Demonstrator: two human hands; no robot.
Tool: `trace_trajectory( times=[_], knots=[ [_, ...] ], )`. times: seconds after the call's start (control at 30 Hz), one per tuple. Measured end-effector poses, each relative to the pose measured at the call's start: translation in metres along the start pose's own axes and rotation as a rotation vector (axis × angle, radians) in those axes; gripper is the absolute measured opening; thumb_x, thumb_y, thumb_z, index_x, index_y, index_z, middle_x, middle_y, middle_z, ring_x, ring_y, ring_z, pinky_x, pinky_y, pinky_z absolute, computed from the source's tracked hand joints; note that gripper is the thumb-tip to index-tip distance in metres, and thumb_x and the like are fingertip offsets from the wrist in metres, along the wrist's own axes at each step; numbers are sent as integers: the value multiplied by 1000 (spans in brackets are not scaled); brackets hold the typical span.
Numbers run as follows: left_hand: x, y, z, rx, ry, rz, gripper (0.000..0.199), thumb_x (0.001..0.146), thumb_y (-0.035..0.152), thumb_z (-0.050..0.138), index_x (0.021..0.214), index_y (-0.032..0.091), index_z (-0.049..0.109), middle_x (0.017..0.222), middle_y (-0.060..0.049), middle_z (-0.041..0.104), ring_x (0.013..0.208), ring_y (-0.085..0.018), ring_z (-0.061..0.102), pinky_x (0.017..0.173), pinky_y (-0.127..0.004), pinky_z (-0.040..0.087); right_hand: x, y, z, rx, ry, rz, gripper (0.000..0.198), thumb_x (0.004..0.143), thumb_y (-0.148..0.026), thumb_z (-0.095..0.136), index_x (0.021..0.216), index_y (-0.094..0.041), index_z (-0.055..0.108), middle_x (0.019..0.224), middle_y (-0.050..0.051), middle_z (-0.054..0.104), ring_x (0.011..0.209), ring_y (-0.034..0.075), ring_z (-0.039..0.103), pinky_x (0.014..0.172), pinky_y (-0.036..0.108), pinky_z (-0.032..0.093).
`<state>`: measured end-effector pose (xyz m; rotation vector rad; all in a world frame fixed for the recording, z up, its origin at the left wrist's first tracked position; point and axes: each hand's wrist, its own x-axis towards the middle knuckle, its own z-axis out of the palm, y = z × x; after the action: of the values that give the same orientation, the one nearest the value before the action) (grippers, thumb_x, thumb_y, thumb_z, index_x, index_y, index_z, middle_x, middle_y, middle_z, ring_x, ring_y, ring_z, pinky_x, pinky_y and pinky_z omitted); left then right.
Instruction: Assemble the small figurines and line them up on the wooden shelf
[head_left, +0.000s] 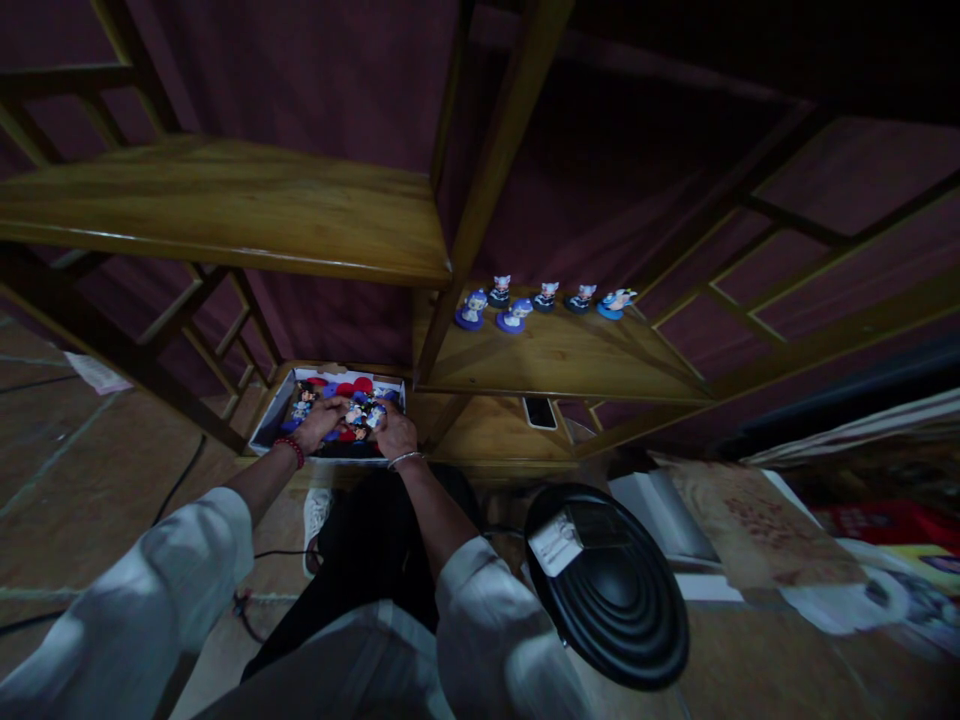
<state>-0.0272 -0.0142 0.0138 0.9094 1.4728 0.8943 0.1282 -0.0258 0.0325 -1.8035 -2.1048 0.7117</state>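
A shallow white cardboard box (271, 418) on the low shelf is filled with small figurines with red, purple and black parts. Both my hands reach into it. My right hand (397, 435), at the box's right side, has its fingers closed on a small white-and-blue figurine (375, 415). From the left, my left hand (319, 424) comes in with fingers bunched against the figurines in the middle, seemingly gripping one; its fingertips are partly lost among them. Another dark-haired figurine (303, 400) lies in the box beside my left hand.
Several figurines on round bases stand on the raised shelf (570, 365) at right, among them a purple one (514, 316). A phone (540, 412) lies on the lower shelf. A black round stool (615, 600) bears a small white box (555, 545). Cardboard (750, 520) lies on the right.
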Motion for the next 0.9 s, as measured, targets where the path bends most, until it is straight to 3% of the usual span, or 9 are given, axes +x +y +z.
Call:
trace_trajectory(
  times=[0.13, 0.37, 0.73, 0.9],
  knots=[
    [0, 0, 0, -25, 10, 8, 10, 73, 19, 50, 80, 14, 56, 62, 1, 58, 49, -7, 55, 46, -17, 42, 0, 0, 0, 2, 13, 41, 47, 78, -17, 47, 124, -25, 40, 96, 1, 65, 87, 14, 60, 76, 21, 42],
    [0, 0, -1, -58, -3, 6, 8, 72, 17, 50, 76, 14, 56, 63, 1, 59, 48, -7, 56, 48, -18, 43, -1, 1, -2, 52, -24, 8, 46, 78, -15, 46, 120, -32, 44, 91, -4, 65, 85, 12, 59, 76, 19, 41],
    [3, -3, 0, -65, -14, -27, 7, 75, 14, 48, 78, 13, 54, 62, 1, 59, 47, -8, 57, 45, -17, 40, -1, 0, -1, 130, 27, 15, 42, 79, -16, 43, 118, -31, 48, 104, -3, 62, 93, 12, 57, 82, 21, 41],
    [4, -3, 1, -72, 4, -42, 6, 76, 12, 48, 78, 13, 53, 58, 2, 56, 46, -7, 56, 44, -17, 40, -2, 1, -2, 134, 6, 25, 47, 76, -13, 46, 119, -32, 48, 95, -5, 64, 88, 12, 58, 79, 19, 41]
  ],
)
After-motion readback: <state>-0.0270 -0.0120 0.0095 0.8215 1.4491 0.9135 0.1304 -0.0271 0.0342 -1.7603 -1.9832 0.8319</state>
